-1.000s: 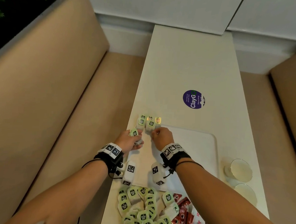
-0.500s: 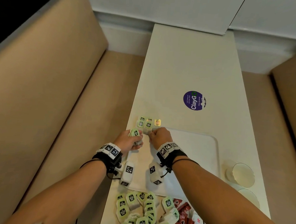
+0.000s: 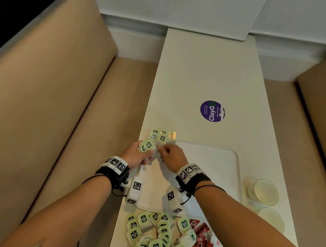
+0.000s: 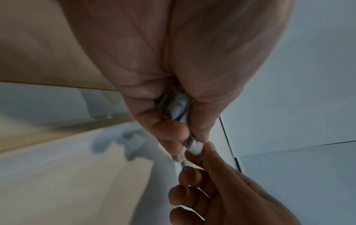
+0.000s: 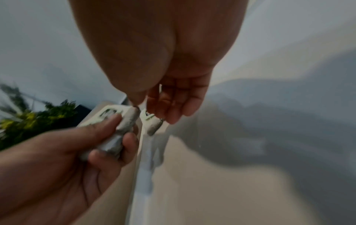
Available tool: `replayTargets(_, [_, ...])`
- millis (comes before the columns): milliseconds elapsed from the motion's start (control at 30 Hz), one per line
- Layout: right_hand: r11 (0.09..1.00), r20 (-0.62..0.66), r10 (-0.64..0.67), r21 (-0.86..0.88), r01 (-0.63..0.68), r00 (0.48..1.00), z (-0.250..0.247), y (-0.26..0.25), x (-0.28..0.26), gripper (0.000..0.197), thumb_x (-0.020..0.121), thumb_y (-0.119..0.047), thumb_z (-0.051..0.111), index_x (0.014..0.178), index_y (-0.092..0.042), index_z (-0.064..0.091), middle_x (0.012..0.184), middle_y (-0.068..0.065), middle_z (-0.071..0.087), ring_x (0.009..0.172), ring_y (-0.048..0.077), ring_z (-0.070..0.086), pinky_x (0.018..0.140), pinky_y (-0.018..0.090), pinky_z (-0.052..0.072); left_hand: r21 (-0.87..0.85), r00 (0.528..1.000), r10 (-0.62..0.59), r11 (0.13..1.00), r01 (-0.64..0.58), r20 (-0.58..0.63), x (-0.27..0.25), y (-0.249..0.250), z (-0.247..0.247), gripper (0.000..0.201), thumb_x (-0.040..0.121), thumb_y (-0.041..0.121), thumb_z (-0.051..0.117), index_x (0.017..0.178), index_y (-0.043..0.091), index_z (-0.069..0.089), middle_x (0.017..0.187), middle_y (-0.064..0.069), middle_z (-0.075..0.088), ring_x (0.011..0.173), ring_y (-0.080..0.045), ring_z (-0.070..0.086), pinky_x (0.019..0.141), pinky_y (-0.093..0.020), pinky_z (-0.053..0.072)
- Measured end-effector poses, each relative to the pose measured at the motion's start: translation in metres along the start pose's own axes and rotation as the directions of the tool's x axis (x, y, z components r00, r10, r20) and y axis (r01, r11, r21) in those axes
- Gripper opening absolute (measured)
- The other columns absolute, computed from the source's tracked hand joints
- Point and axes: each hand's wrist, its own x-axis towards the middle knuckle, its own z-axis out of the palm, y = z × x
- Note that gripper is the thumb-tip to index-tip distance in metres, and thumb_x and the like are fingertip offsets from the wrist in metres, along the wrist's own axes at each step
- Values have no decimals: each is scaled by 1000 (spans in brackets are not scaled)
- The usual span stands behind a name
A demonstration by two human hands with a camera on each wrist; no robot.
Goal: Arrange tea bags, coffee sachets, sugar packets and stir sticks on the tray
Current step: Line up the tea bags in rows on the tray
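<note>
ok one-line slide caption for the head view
Left hand grips green-labelled white tea bags as right hand pinches one over the white plastic tray.

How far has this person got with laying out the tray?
Early on. A few tea bags line the white tray at its far left corner. The left hand holds a small stack; the right hand pinches one off. The loose tea bag pile and red sachets wait.
</note>
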Motion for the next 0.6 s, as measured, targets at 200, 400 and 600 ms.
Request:
replayTargets(200, [996,27,-94,5,93,995,2,8,-12,25,102,-35,54,98,-15,69,85,3,70,82,21,67,81,40,55,175,1000,10,985,-4,-29,1,8,2,6,94,18,70,96,13,68,73,-4,67,44,-3,55,42,-17,41])
replayTargets(400, [997,-24,-68,-30,67,997,-8,13,-10,26,98,-33,63,83,-12,67,74,5,66,66,17,56,64,29,43,170,1000,-22,985,19,17,8,7,6,10,93,18,71,98,9,70,77,-9,69,66,-17,64,54,-24,50])
replayTargets(600, [993,-171,98,-42,-106,980,-26,28,5,24,98,-36,61,87,-16,70,75,-3,64,73,18,61,68,29,46,166,999,-48,985,45,12,13,9,12,2,95,7,64,95,5,65,81,-18,64,69,-26,64,55,-28,55])
